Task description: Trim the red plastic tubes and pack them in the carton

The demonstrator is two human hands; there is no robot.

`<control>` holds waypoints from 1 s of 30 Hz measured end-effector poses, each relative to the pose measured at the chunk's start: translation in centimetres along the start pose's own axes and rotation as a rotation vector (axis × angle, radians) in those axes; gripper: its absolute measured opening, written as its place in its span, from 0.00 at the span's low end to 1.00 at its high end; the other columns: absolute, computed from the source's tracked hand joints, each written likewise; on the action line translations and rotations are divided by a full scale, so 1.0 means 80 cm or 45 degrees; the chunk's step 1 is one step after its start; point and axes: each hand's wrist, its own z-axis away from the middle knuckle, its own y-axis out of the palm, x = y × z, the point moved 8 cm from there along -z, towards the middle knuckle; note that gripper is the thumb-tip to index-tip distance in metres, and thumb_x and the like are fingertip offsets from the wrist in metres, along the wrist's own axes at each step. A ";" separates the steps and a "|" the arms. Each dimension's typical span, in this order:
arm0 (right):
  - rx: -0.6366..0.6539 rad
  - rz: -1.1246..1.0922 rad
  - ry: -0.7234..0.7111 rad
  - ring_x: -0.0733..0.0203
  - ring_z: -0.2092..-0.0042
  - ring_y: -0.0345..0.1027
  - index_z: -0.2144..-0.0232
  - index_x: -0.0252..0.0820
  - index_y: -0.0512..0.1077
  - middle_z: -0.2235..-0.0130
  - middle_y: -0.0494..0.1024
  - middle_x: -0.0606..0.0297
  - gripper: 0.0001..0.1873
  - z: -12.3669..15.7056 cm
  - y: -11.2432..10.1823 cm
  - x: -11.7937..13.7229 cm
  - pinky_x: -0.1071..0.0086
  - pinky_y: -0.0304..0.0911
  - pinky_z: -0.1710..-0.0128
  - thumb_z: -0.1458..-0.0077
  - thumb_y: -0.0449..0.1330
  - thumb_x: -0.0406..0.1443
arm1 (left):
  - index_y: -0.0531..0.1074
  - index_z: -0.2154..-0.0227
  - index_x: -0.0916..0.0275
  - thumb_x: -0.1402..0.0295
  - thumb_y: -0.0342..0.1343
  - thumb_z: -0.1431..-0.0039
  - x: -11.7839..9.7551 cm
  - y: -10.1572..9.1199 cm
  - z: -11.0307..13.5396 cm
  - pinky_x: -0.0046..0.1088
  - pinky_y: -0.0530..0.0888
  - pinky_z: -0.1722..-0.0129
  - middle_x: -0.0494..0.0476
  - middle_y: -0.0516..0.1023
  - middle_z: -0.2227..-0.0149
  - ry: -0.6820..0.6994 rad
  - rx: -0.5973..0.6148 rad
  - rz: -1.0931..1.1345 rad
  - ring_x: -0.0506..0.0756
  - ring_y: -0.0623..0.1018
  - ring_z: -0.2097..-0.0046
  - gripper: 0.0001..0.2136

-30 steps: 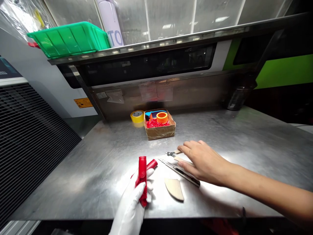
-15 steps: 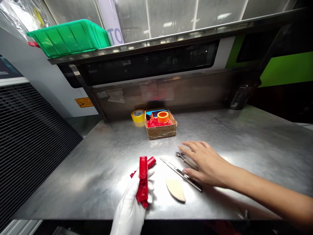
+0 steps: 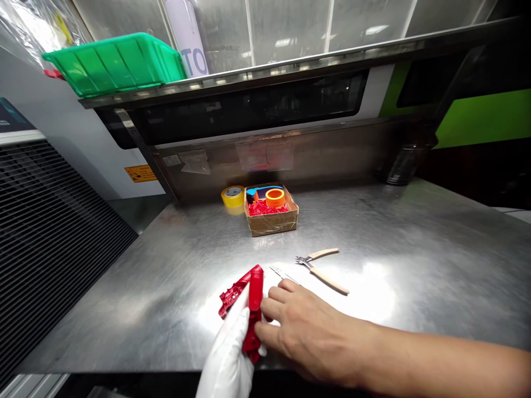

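My left hand (image 3: 228, 354), in a white glove, is closed around a red plastic part (image 3: 256, 287) with a tube-shaped upper end. My bare right hand (image 3: 307, 326) has come against that part's right side, its thumb and curled fingers gripping it. A second red plastic part (image 3: 232, 296) lies on the table behind the left hand. Beyond the right hand's fingers shows the tip of a slim metal knife (image 3: 282, 273); the hand hides its handle. Side cutters (image 3: 323, 271) with pale handles lie spread farther back.
On the metal table (image 3: 166, 287) stands a cardboard box (image 3: 274, 224) holding red scraps and an orange tape roll (image 3: 275, 197). Beside it sits a yellow tape roll (image 3: 233, 195). A dark clear jar (image 3: 402, 163) is at the back right. A green bin (image 3: 120, 63) rests on the shelf above.
My right hand has moved left from over the side cutters to the red plastic part, uncovering the cutters and covering the pale curved piece. The left hand has shifted slightly right with the part.
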 end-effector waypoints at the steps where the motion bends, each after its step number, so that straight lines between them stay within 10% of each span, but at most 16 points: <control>1: -0.025 -0.097 0.038 0.59 0.64 0.59 0.67 0.41 0.67 0.64 0.70 0.63 0.05 0.000 -0.004 -0.004 0.64 0.52 0.62 0.41 0.53 0.35 | 0.70 0.48 0.61 0.64 0.58 0.44 0.001 0.000 -0.001 0.33 0.76 0.66 0.60 0.79 0.58 -0.011 0.010 -0.002 0.58 0.79 0.61 0.20; 8: -0.012 -0.704 0.574 0.68 0.72 0.59 0.74 0.40 0.64 0.72 0.71 0.69 0.07 0.017 0.006 -0.050 0.73 0.50 0.73 0.43 0.52 0.32 | 0.70 0.47 0.65 0.64 0.63 0.49 0.002 -0.001 -0.004 0.25 0.70 0.80 0.63 0.80 0.64 -0.070 0.018 0.006 0.60 0.79 0.66 0.26; 30: -0.112 -1.137 0.639 0.68 0.71 0.61 0.73 0.40 0.65 0.73 0.69 0.72 0.04 0.010 0.027 -0.047 0.76 0.52 0.73 0.46 0.56 0.33 | 0.70 0.53 0.63 0.63 0.54 0.39 -0.008 0.039 0.035 0.39 0.76 0.59 0.59 0.73 0.52 -0.102 0.041 0.072 0.56 0.76 0.57 0.14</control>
